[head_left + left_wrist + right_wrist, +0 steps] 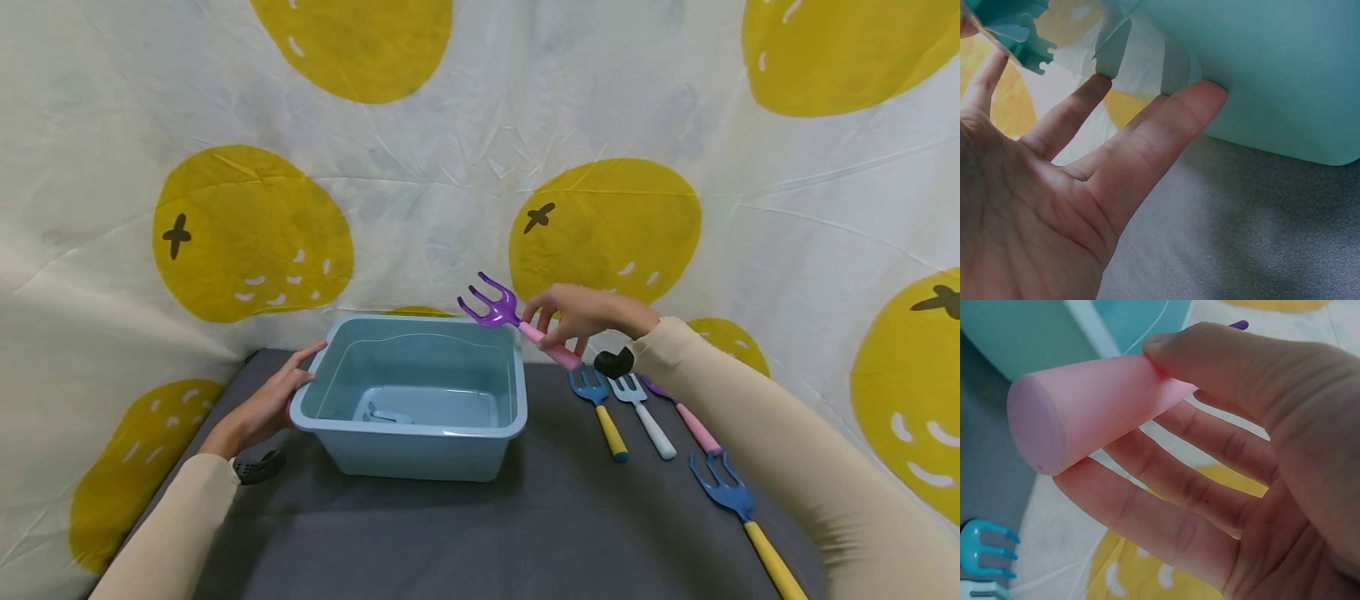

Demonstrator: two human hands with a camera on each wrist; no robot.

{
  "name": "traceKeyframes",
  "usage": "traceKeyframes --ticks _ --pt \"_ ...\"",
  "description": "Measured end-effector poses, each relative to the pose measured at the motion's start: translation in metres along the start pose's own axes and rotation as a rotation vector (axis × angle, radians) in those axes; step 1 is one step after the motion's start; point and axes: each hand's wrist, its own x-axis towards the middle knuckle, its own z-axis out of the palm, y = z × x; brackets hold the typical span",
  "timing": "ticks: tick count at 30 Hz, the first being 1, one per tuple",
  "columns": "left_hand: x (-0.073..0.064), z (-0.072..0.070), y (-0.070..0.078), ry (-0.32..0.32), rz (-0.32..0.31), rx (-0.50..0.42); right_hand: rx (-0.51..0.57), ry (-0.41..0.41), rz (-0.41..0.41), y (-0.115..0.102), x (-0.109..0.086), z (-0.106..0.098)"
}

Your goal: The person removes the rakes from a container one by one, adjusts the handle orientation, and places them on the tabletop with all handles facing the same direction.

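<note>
My right hand (573, 315) pinches a toy hand fork by its pink handle (1091, 409), thumb on one side and fingertips on the other. The fork's purple tines (491, 304) point left, over the right rear corner of a light blue plastic basin (408, 432). At the basin's left side, my left hand (270, 404) touches the wall near the rim; in the left wrist view its straight fingers (1141, 147) press on the outside. A small blue-grey shape (386, 416) shows on the basin's floor.
Right of the basin lie a blue fork with yellow handle (609, 429), a pale one (654, 429), a purple one with pink handle (699, 429), and another blue and yellow one (731, 497) nearer me. A fruit-print cloth (450, 225) hangs behind the dark table (420, 542).
</note>
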Motion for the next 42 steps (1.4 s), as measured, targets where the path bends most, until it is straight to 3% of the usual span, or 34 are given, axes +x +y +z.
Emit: traceKeyframes --ticks 19,25,34,42 --pt "-0.001 0.002 -0.001 0.002 0.007 0.018 0.209 0.058 0.079 0.069 -0.079 0.011" --pt "-0.001 0.003 0.001 0.001 0.005 -0.004 0.250 0.096 0.022 0.091 -0.102 0.024" --pt "-0.002 0.001 -0.002 -0.003 0.012 0.024 0.302 0.148 0.071 0.123 -0.132 0.050" --pt "0.000 0.002 0.000 -0.005 0.003 0.027 0.375 0.149 0.119 0.147 -0.157 0.078"
